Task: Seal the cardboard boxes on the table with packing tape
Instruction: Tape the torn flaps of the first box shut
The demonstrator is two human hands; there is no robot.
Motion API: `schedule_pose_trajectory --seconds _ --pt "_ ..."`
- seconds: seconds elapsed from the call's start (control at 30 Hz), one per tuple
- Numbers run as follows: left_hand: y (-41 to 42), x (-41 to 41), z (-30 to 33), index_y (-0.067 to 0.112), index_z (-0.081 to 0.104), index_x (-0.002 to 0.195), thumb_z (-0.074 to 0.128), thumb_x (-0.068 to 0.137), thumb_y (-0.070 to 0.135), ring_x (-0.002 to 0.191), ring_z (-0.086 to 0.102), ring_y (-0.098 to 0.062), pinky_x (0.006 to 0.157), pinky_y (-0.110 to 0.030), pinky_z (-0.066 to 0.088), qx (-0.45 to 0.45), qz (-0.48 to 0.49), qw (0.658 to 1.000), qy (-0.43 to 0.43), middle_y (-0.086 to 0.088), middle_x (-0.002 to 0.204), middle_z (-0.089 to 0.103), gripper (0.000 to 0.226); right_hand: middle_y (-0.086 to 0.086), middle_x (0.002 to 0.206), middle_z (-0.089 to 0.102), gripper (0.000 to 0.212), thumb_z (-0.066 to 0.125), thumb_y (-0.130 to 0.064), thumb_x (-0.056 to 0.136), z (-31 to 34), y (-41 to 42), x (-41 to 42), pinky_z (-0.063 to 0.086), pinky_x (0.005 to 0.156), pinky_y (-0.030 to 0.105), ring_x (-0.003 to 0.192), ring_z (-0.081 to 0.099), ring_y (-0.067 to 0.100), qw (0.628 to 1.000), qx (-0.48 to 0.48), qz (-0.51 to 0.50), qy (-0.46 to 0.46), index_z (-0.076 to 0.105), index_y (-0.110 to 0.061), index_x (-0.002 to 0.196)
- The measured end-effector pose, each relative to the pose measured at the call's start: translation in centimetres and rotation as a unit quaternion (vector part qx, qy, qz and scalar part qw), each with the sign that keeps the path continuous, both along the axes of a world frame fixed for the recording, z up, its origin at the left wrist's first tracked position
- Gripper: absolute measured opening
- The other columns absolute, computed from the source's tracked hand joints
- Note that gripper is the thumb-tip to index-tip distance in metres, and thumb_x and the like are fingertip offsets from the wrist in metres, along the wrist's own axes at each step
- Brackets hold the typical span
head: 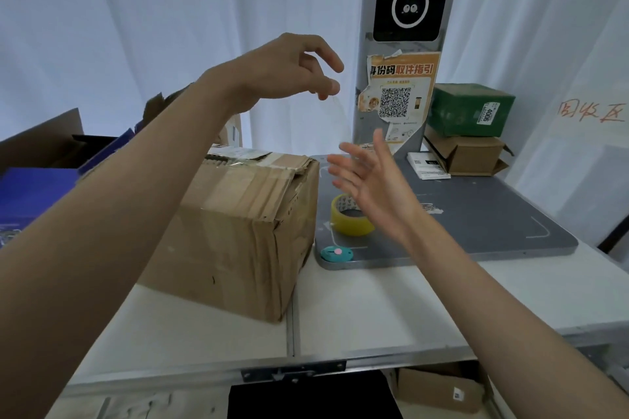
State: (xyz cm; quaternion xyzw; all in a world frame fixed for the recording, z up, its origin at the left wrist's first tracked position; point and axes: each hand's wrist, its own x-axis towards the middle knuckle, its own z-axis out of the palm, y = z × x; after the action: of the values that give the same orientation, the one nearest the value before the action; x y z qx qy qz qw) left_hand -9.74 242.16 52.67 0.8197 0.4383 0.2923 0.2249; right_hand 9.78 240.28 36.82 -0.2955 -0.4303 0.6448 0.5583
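Above the cardboard box (235, 228), the left hand (286, 71) hangs in the air with its fingers (332, 87) curled and the tips pinched on a thin, nearly clear strip of tape (340, 112) that trails down from them. Lower and to the right, the right hand (371, 177) is held flat, fingers straight and spread, palm turned toward the left, gripping nothing. Just behind and below that palm a yellow tape roll (347, 218) lies flat on a dark grey pad (476, 214). A small teal cutter (335, 253) with a pink button rests at the pad's near left corner. The worn brown box stands on the white bench (374, 309), touching the pad's left edge, its top flaps creased and partly covered with old tape. Farther back on the right, a green box (469, 109) sits on a small brown carton (469, 155), beside a grey post (398, 85) carrying an orange QR notice.
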Motion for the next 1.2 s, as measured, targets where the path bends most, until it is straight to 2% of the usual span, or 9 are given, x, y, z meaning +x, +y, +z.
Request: schedule_pose_trajectory --seconds 0.07,0.2,0.33,0.47,0.6,0.73,0.93,1.07,1.2 --pt "-0.2 -0.6 0.0 0.029 0.067 0.116 0.074 0.09 0.032 0.094 0.067 -0.003 0.075 -0.014 0.04 0.001 -0.003 1.0 -0.015 0.005 0.083 0.074 0.027 0.012 0.118 0.073 0.065 0.06 -0.054 0.084 1.4 -0.1 -0.6 0.057 0.091 0.032 0.111 0.07 0.023 0.997 0.002 0.029 0.071 0.061 -0.004 0.126" --pt "-0.6 -1.9 0.0 0.025 0.066 0.117 0.074 0.09 0.03 0.095 0.067 0.001 0.077 -0.01 0.042 0.011 0.005 0.999 -0.045 0.004 0.085 0.076 0.028 0.006 0.087 0.069 0.008 0.062 -0.01 0.096 3.1 0.0 -1.8 0.059 0.084 0.027 0.089 0.069 0.019 0.99 0.024 -0.016 0.141 0.066 -0.008 0.089" --pt "-0.8 -3.6 -0.2 0.026 0.062 0.119 0.074 0.09 0.032 0.101 0.066 0.005 0.09 -0.02 0.039 0.01 0.026 1.0 -0.007 0.007 0.088 0.078 0.032 0.009 0.087 0.066 0.011 0.06 0.002 0.095 4.5 0.9 -2.4 0.06 0.085 0.027 0.085 0.07 0.02 0.988 0.026 -0.068 0.135 0.064 -0.004 0.088" --pt "-0.2 -5.2 -0.8 0.029 0.06 0.12 0.078 0.083 0.04 0.109 0.063 0.002 0.092 -0.022 0.041 -0.002 0.09 0.996 0.03 0.014 0.094 0.077 0.042 0.01 0.082 0.068 0.01 0.064 0.007 0.091 6.2 1.6 -3.2 0.06 0.083 0.027 0.081 0.071 0.021 0.988 0.055 -0.143 0.02 0.064 -0.001 0.086" --pt "0.7 -7.4 -1.7 0.032 0.054 0.133 0.081 0.078 0.049 0.114 0.06 -0.011 0.093 -0.03 0.044 0.007 0.147 0.986 0.081 0.01 0.119 0.069 0.063 0.01 0.079 0.064 0.014 0.061 0.009 0.091 7.6 2.2 -3.4 0.059 0.076 0.025 0.071 0.07 0.016 0.975 0.079 -0.209 -0.011 0.058 -0.004 0.086" --pt "1.7 -10.9 -3.7 0.034 0.055 0.136 0.083 0.08 0.03 0.125 0.056 -0.011 0.111 -0.041 0.043 -0.042 0.074 0.981 0.172 0.012 0.137 0.058 0.062 0.009 0.093 0.061 0.011 0.06 0.003 0.093 7.8 3.1 -3.3 0.054 0.076 0.024 0.077 0.065 0.013 0.96 0.099 -0.262 0.01 0.057 -0.006 0.099" --pt "3.2 -13.1 -4.9 0.044 0.056 0.135 0.087 0.074 0.03 0.132 0.049 -0.001 0.116 -0.036 0.037 -0.104 0.017 0.972 0.211 0.025 0.137 0.056 0.07 0.0 0.123 0.06 0.036 0.064 -0.002 0.092 4.4 3.0 -5.9 0.051 0.079 0.027 0.089 0.069 0.012 0.97 0.122 -0.191 -0.089 0.055 -0.016 0.124" --pt "3.9 -13.8 -4.7 0.05 0.057 0.132 0.09 0.064 0.045 0.13 0.048 0.006 0.115 -0.032 0.035 -0.116 0.001 0.974 0.192 0.031 0.134 0.057 0.076 -0.01 0.144 0.045 0.065 0.062 0.001 0.089 2.2 2.5 -5.9 0.052 0.093 0.029 0.108 0.07 0.012 0.933 0.215 -0.138 -0.255 0.04 -0.028 0.143" --pt "4.2 -13.5 -5.1 0.044 0.062 0.127 0.092 0.055 0.05 0.124 0.056 0.003 0.114 -0.039 0.041 -0.112 0.003 0.977 0.181 0.026 0.129 0.063 0.079 -0.014 0.154 0.033 0.085 0.078 -0.014 0.086 0.9 2.5 -5.0 0.047 0.096 0.016 0.118 0.064 0.007 0.905 0.267 -0.076 -0.322 0.027 -0.032 0.152"
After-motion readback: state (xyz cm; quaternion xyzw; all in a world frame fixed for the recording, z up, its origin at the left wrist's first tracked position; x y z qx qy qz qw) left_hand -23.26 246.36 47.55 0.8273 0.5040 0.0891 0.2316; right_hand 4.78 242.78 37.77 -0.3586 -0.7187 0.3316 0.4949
